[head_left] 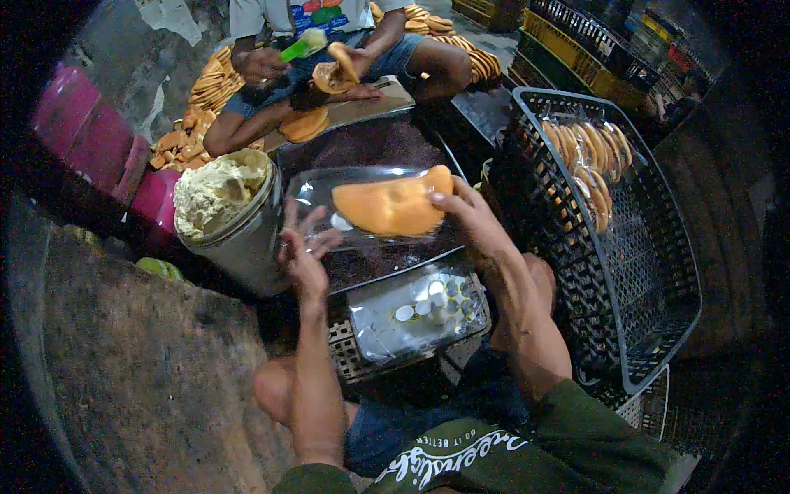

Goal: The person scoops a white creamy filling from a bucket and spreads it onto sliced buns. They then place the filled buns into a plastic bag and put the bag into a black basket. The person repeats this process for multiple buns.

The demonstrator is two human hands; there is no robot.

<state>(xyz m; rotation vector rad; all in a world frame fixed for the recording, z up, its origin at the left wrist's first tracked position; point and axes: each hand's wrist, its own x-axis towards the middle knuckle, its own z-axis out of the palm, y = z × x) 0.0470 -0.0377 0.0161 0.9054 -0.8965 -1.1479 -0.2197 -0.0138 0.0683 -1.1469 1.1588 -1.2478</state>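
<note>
My right hand [468, 207] grips the right end of a flat golden bread piece [389, 202], blurred by motion. Around or just under the bread spreads a clear plastic bag [308, 185] with a white round sticker; whether the bread is inside it I cannot tell. My left hand [305, 253] is at the bag's left end, its fingers blurred and spread, partly behind the film. Both hands are above a dark tray [370, 265]. Nearer my lap, a stack of clear bags [419, 318] with round stickers lies on a plastic basket [342, 352].
Left stands a bucket [247, 247] heaped with pale cream [216, 191]. On the right, a black crate [608, 296] holds bagged bread [589, 148]. Opposite, a co-worker holds a green-handled spatula [302, 46] and split bread [336, 74] among bread piles [216, 80].
</note>
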